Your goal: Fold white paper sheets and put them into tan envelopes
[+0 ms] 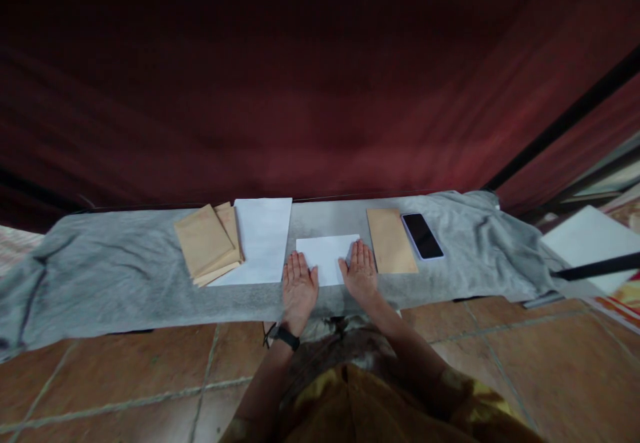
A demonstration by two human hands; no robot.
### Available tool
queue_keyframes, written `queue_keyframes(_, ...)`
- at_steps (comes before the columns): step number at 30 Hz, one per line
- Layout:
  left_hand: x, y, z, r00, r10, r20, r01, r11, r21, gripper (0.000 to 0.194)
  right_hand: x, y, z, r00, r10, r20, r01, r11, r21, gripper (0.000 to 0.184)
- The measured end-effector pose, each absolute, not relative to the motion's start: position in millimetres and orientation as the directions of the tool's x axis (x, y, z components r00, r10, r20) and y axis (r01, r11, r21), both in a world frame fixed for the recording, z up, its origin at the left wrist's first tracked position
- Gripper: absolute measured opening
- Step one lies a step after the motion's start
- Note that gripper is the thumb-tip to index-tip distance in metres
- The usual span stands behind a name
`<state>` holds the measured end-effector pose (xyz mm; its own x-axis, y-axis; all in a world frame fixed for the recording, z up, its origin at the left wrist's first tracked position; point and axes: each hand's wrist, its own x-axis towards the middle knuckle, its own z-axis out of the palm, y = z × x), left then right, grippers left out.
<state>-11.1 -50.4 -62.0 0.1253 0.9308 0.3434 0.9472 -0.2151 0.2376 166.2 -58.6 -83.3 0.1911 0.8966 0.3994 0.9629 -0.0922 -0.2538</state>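
Note:
A white sheet of paper (327, 256), smaller than the sheets to its left and probably folded, lies flat on the grey cloth in front of me. My left hand (299, 283) rests palm down on its left end, fingers stretched out. On the right end lies my right hand (361, 273), also flat with the fingers extended. Just beyond my right fingers is a single brown envelope (393, 239). Larger white paper (263, 239) sits to the left of my left hand, partly under a pile of brown envelopes (205, 239).
A phone (423, 236) with a dark screen lies right of the single envelope. Grey cloth (125, 263) covers the narrow table. Behind it hangs a dark red curtain (310, 96). At the far right are a black bar (600, 267) and a white panel (593, 243).

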Motion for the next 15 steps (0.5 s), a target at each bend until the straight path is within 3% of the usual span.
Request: queue_keyframes(15,-19,-84,-53,0.143,0.929,0.342,0.933,-0.241,0.265,0.057,169,-105,-66,0.083,0.926,0.368,0.969,0.011,-0.247,0.063)
